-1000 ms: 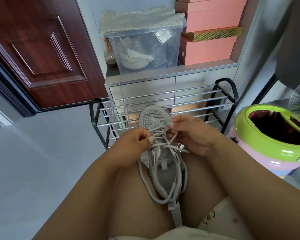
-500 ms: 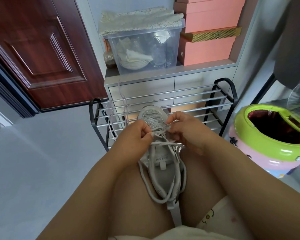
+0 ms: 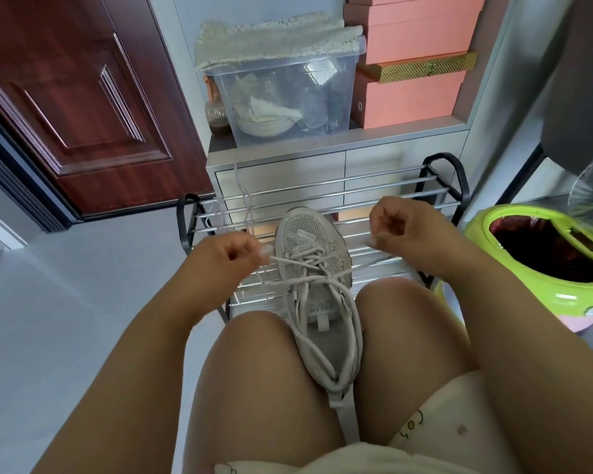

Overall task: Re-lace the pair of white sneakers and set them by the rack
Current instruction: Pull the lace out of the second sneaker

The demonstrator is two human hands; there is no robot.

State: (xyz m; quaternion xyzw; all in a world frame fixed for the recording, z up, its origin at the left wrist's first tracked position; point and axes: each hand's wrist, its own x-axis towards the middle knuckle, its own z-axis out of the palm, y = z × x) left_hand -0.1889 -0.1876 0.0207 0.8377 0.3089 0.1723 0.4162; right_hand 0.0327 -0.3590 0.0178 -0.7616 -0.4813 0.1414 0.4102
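The sneaker [image 3: 317, 289] lies wedged between the person's knees, toe toward the rack [image 3: 384, 193]. The left hand [image 3: 225, 256] and right hand [image 3: 408, 225] each pinch a lace [image 3: 288, 256] end, pulled taut sideways, hands well apart.

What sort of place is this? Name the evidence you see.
Probably a home entryway: a wooden door, a metal shoe rack against a cabinet, and stacked pink storage boxes above it.
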